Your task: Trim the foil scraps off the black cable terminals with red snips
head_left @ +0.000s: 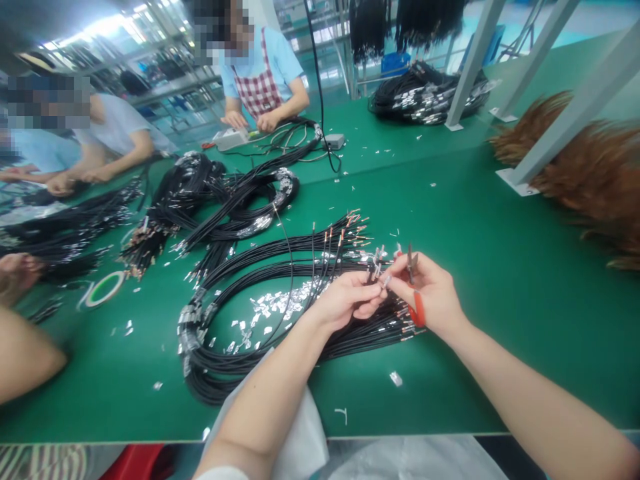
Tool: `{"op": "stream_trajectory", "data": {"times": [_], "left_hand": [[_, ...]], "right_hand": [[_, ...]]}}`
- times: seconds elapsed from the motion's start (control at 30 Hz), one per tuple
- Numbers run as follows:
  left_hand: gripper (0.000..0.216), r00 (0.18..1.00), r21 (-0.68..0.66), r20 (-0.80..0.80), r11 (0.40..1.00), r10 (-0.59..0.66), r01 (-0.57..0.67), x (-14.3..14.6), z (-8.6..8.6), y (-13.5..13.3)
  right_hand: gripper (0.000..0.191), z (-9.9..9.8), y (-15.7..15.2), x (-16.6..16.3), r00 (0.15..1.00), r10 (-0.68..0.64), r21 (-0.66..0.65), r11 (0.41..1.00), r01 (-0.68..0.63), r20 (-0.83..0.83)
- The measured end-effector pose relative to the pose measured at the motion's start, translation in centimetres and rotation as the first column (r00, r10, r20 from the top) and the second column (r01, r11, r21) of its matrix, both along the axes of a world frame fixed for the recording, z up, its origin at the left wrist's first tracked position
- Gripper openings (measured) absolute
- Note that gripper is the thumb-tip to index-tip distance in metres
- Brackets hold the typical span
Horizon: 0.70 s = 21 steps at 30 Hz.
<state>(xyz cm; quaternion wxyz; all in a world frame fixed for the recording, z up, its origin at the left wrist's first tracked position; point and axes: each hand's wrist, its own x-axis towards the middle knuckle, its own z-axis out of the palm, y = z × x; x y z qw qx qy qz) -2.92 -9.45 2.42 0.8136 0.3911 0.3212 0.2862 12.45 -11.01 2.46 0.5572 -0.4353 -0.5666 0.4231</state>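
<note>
Centre frame: left hand (345,300) pinches black cable ends (376,267), fingers pressed together on them; right hand (430,293) grips red-handled snips (414,280), fingers closed round the handles. Cable bundle (240,313) coils on green counter (500,280), centre-left. Cables look light, floppy; hold near the stiff metal tips

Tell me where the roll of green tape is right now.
In the head view, the roll of green tape lies flat on the green table at the left, beside the black cable bundles, far from the left hand.
</note>
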Motion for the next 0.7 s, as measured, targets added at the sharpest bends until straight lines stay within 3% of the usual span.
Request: {"op": "stream_trajectory", "data": {"times": [0.1, 0.2, 0.37, 0.53, 0.7], "left_hand": [[0.030, 0.983, 0.117, -0.098, 0.983, 0.153, -0.141, 0.3, 0.2, -0.2], [0.028, 0.926, 0.246, -0.166, 0.924, 0.338, -0.293, 0.6, 0.2, -0.4], [0.026, 0.873, 0.354, -0.203, 0.865, 0.443, -0.356, 1.1, 0.4, -0.9], [0.026, 0.892, 0.285, -0.218, 0.900, 0.397, -0.331, 1.0, 0.5, -0.9], [0.030, 0.980, 0.118, -0.133, 0.984, 0.149, -0.134, 0.4, 0.7, -0.6]], "right_hand": [[0.011, 0.0, 0.0, 0.2, 0.997, -0.072, 0.004, 0.997, 0.072, 0.021], [0.013, 0.2, -0.2, 0.1, 0.995, -0.098, 0.000, 0.995, 0.098, 0.023], [0.014, 0.0, -0.6, -0.3, 0.988, -0.113, 0.000, 0.993, 0.114, 0.109], [0.009, -0.3, -0.3, -0.2, 0.987, -0.113, 0.009, 0.994, 0.113, 0.114], [0.009, -0.8, 0.5, -0.2, 0.992, -0.085, 0.010, 0.996, 0.085, 0.095]]}}
